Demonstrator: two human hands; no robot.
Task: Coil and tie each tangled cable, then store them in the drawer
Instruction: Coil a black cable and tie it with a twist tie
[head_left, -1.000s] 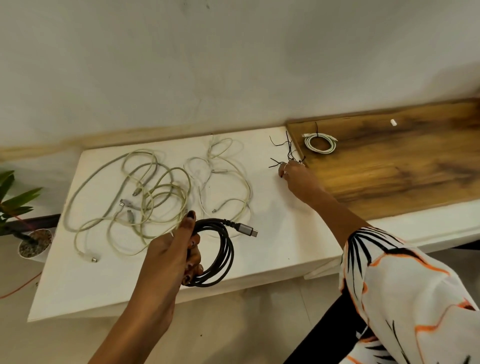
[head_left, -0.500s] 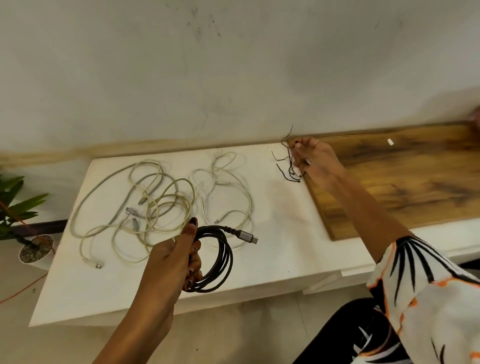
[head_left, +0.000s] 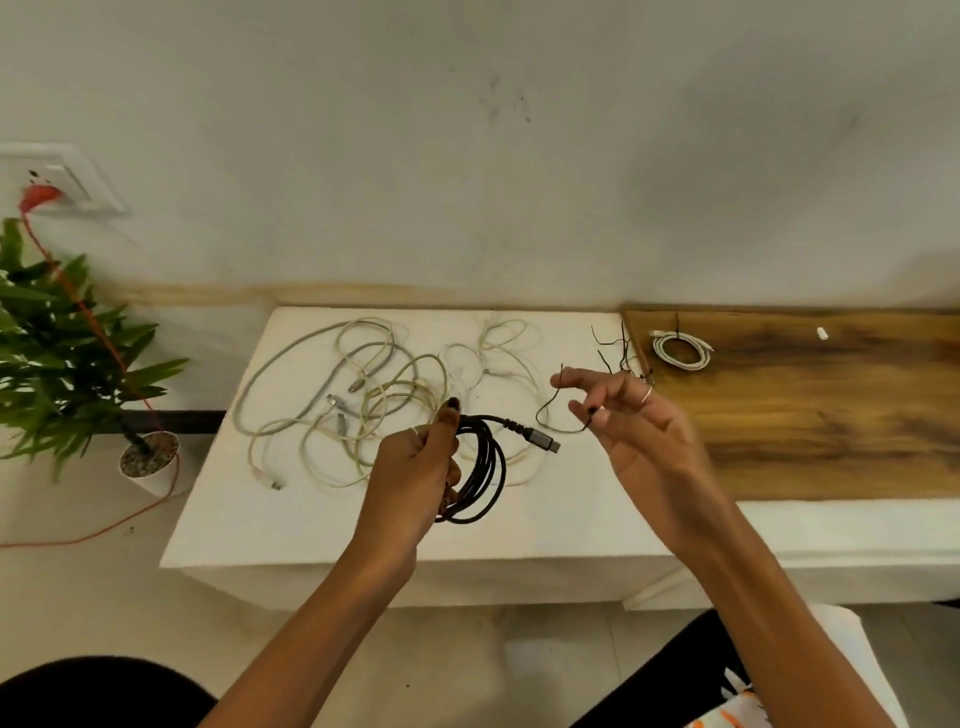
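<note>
Gripping black cable, pinching tie

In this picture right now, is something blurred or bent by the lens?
Head view: the wide lens curves the white table edges and wall line; the right hand with its black twist tie is slightly motion-blurred; the black coiled cable in the left hand looks sharp; lighting soft, no glare.

Left hand gripping coiled black cable, right hand pinching thin black twist tie, above white table

Right hand — now back from the pile, twist tie pinched.
</note>
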